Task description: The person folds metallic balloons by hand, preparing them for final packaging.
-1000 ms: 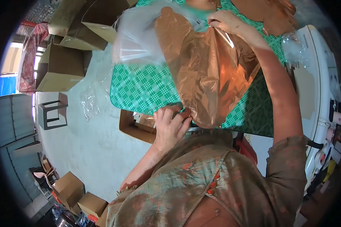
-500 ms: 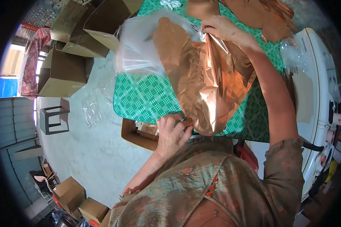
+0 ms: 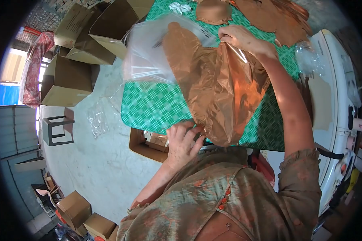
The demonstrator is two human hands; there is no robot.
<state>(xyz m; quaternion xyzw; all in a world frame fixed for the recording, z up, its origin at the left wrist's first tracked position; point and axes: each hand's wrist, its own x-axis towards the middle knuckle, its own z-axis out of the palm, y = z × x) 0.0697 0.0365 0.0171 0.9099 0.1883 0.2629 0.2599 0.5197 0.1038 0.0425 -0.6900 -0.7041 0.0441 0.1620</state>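
A flat copper-coloured foil balloon (image 3: 221, 92), deflated and creased, lies across the green checked tablecloth. At its upper edge my right hand (image 3: 241, 39) is closed, with the foil pinched between thumb and fingers. My left hand (image 3: 183, 140) is at the near table edge, its bent fingers closed on the balloon's lower left edge; the fingertips are partly hidden. The balloon's long left lobe rests over a stack of clear plastic bags (image 3: 149, 52).
More copper foil pieces (image 3: 265, 18) lie at the table's far right, near a round foil piece (image 3: 214, 13). An open cardboard box (image 3: 138, 146) stands below the left table edge. Large cartons (image 3: 68, 76) and a small stool frame (image 3: 59, 130) are on the floor at left.
The foil between my hands has flattened, with fewer bright folds. My right hand sits slightly lower and further right in view; my left hand stays nearly in place.
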